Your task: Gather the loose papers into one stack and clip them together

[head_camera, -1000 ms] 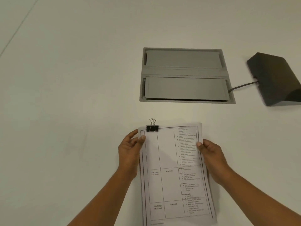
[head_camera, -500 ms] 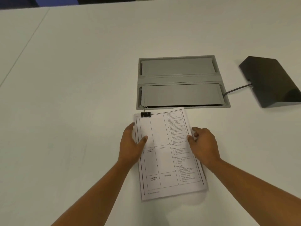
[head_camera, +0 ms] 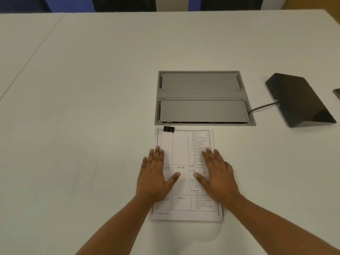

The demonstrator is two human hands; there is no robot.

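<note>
A stack of printed papers [head_camera: 181,150] lies flat on the white table [head_camera: 82,107], its top sheet showing a ruled table with text. A black binder clip [head_camera: 168,128] grips the stack's top left corner, its wire handles pointing away from me. My left hand [head_camera: 156,175] rests palm down on the stack's left side, fingers spread. My right hand [head_camera: 217,173] lies flat on the right side, fingers spread too. Neither hand holds anything.
A grey recessed cable box [head_camera: 202,98] with two closed lids sits just beyond the papers. A black wedge-shaped device [head_camera: 298,100] with a cable lies at the right. Dark chairs stand past the table's far edge.
The stack went from held at its sides to lying flat on the table. Both hands let go of the edges and now rest flat on top.
</note>
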